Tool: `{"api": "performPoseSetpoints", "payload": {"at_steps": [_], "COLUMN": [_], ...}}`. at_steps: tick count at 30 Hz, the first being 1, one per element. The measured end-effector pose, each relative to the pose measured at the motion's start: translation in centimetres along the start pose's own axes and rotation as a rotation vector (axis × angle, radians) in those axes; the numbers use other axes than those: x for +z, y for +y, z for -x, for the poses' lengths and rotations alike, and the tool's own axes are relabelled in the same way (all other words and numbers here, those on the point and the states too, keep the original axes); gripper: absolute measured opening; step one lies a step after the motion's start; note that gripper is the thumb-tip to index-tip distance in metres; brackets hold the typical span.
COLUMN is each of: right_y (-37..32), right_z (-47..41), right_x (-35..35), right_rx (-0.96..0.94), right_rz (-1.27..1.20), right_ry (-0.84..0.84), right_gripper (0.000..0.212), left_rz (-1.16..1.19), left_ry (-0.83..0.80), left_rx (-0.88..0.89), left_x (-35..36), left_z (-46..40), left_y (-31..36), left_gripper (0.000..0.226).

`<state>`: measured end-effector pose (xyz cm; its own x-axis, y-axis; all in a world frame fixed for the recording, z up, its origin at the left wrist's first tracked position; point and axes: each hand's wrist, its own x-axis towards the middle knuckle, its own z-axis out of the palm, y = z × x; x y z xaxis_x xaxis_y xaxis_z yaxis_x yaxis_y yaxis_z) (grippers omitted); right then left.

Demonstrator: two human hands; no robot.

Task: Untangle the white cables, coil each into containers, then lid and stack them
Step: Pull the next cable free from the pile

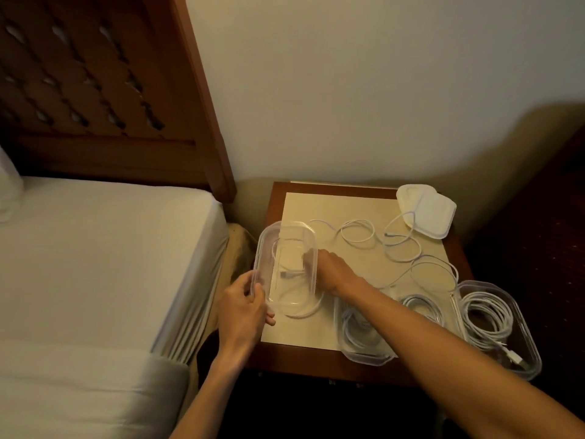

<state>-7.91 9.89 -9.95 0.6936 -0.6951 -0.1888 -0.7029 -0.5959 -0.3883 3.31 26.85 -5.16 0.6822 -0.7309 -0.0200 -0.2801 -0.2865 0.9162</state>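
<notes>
I count three clear containers on the bedside table [364, 198]. Two filled containers sit at the table's near right edge: one [364, 350] partly under the right forearm, one [503, 324] at the near right corner, each holding a coiled white cable. The empty container [286, 264] is tilted at the table's left edge; left hand [242, 312] grips its near rim, fingers curled. Right hand [335, 274] reaches inside it; finger state I cannot tell. Loose cable [402, 245] sprawls mid-table, count unclear. Two white lids [427, 210] overlap at the far right corner.
</notes>
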Motion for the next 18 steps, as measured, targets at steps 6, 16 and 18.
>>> {"api": "performPoseSetpoints", "payload": {"at_steps": [6, 16, 18], "right_y": [2.5, 4.5, 4.6], "right_z": [-3.1, -5.0, -5.0], "right_x": [-2.1, -3.0, -2.9], "right_rx": [0.158, 0.202, 0.22], "right_rz": [-0.138, -0.333, -0.363], "right_ry": [0.167, 0.357, 0.366], "right_gripper": [0.015, 0.012, 0.011], "left_rz": [-0.027, -0.066, -0.08], "left_ry": [-0.028, -0.014, -0.02], "left_rx": [0.003, -0.087, -0.096], "left_x": [1.2, 1.9, 1.9], "left_z": [0.7, 1.6, 1.7], "left_y": [-0.8, -3.2, -3.7], "left_gripper": [0.03, 0.011, 0.012]}}
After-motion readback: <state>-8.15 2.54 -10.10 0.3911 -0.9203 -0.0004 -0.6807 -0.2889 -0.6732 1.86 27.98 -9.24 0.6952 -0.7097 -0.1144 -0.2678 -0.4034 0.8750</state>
